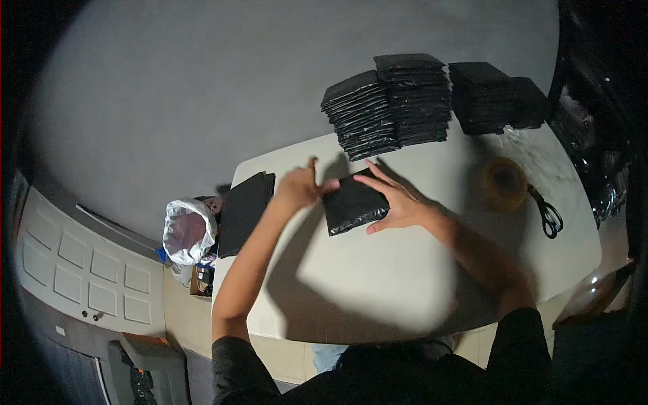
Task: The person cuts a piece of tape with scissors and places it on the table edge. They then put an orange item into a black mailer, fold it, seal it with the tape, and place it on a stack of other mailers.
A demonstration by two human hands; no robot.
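A black plastic-wrapped packet [356, 202] lies on the white table in front of me, its near edge shiny and creased. My right hand [399, 204] spans its right side, thumb at the near edge and fingers over the far corner. At the packet's upper left corner is my left hand [300, 188], slightly blurred, with thumb and index finger apart and the thumb tip right at the edge. Flat black sheets or bags [246, 214] lie in a pile to the left, close to my left forearm.
Tall stacks of black packets [415, 101] stand along the back, with lower stacks [482, 98] to their right. A roll of yellowish tape [506, 185] and black-handled scissors [550, 219] lie at the right. Beyond the table's left edge is a lined bin [190, 231].
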